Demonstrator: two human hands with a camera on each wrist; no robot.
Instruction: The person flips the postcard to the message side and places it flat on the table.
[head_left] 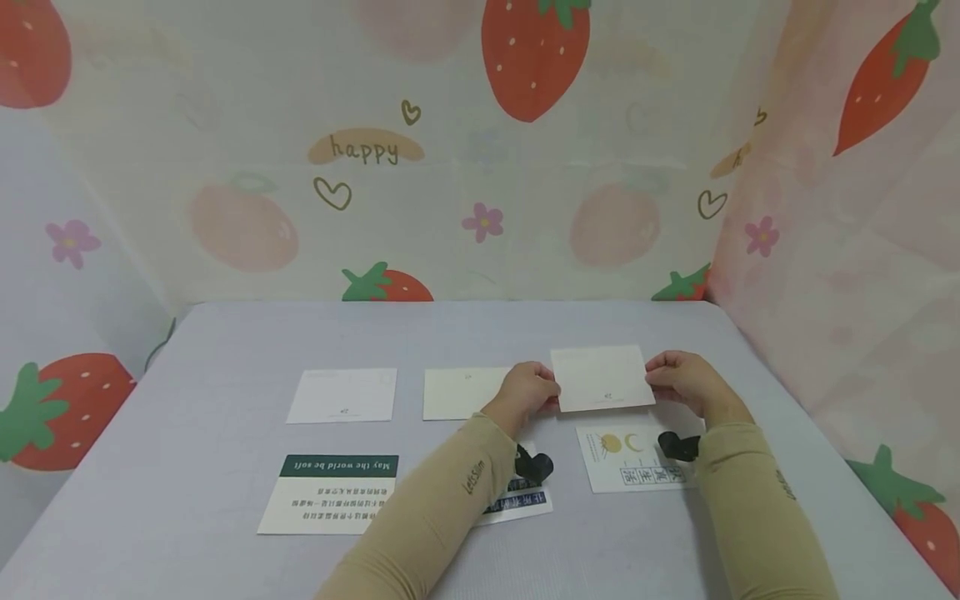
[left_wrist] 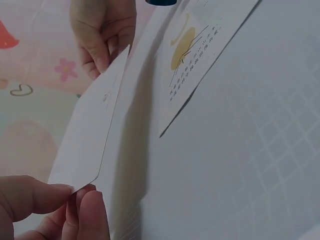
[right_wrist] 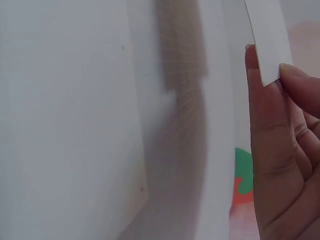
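A white card (head_left: pixel 603 377) with a tiny dark mark near its lower edge is held up, tilted, above the table. My left hand (head_left: pixel 527 390) pinches its left edge between thumb and fingers; the left wrist view shows this grip at a card corner (left_wrist: pixel 82 182). At the opposite edge my right hand (head_left: pixel 688 382) pinches it too, and the right wrist view shows the thumb (right_wrist: pixel 300 90) against one face. Below the held card lies a printed card (head_left: pixel 611 479) with a yellow sun and moon, partly hidden by my right wrist strap.
Two pale cards, one left (head_left: pixel 341 396) and one in the middle (head_left: pixel 457 396), lie in the back row. In front are a green-banded card (head_left: pixel 330 492) and a blue-lettered card (head_left: pixel 517 504) partly under my left forearm. A strawberry-print cloth (head_left: pixel 450 217) hangs behind the table (head_left: pixel 187 467).
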